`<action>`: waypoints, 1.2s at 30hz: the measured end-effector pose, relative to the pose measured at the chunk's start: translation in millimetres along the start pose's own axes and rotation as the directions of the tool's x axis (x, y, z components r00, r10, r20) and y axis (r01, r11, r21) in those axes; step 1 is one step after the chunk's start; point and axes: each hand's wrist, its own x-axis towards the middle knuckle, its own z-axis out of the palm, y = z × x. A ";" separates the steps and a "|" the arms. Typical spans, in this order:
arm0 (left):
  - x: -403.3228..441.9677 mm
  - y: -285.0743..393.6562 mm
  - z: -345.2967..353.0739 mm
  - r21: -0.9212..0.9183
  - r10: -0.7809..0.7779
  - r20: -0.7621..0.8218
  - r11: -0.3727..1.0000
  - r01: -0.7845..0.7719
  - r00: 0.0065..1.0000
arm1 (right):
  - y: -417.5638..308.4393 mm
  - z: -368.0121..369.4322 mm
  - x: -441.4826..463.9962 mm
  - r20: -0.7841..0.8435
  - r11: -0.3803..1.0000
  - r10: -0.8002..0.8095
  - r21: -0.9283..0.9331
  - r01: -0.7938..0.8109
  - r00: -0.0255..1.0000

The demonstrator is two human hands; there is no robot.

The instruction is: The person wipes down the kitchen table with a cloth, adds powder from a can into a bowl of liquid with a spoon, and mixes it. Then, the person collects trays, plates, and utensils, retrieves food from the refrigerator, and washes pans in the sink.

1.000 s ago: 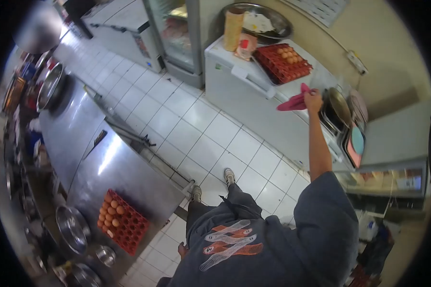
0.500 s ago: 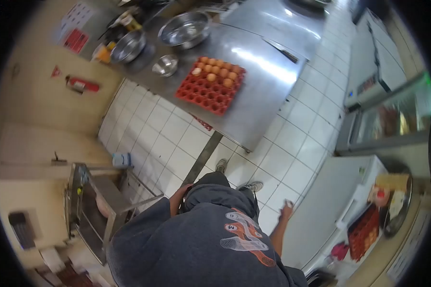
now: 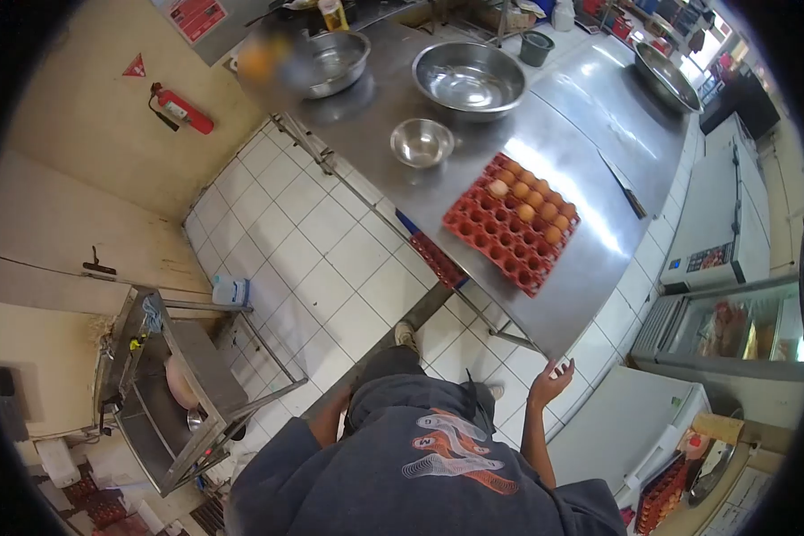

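My right hand (image 3: 552, 384) is held out near the front corner of the steel table (image 3: 581, 313), fingers apart, with nothing in it. At my left side, my left hand (image 3: 332, 418) is mostly hidden by my dark shirt, and its fingers do not show. A red egg tray (image 3: 500, 247) lies on the table ahead of me. Several brown eggs (image 3: 526, 213) fill its far rows, with a paler one (image 3: 498, 188) among them; the near rows are bare cups. Beside the tray stands a small steel bowl (image 3: 422, 143).
Larger steel bowls (image 3: 470, 82) (image 3: 338, 64) stand farther back on the table. A knife (image 3: 623, 185) lies at its right side. White freezers (image 3: 630, 438) and a glass-front fridge (image 3: 732, 329) line the right. To the left are a metal stand (image 3: 201, 380) and a fire extinguisher (image 3: 182, 109).
I have come closer to the table, and the egg tray now appears larger and farther right. My right hand has risen toward the table corner, its fingers spread.
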 end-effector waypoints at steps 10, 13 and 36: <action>20.7 342.2 -15.7 0.137 0.425 -0.205 0.904 -0.404 0.882 | -244.0 133.7 -22.2 0.073 0.890 -0.171 0.439 0.122 0.983; 17.1 431.9 13.0 0.076 0.532 -0.110 0.847 -0.526 0.840 | -300.8 184.8 6.8 0.060 0.851 -0.180 0.511 0.124 0.982; 107.7 946.4 -152.8 0.000 0.688 -0.505 0.604 -0.797 0.521 | -514.7 501.4 280.3 -0.411 0.949 0.237 -0.094 -0.300 0.880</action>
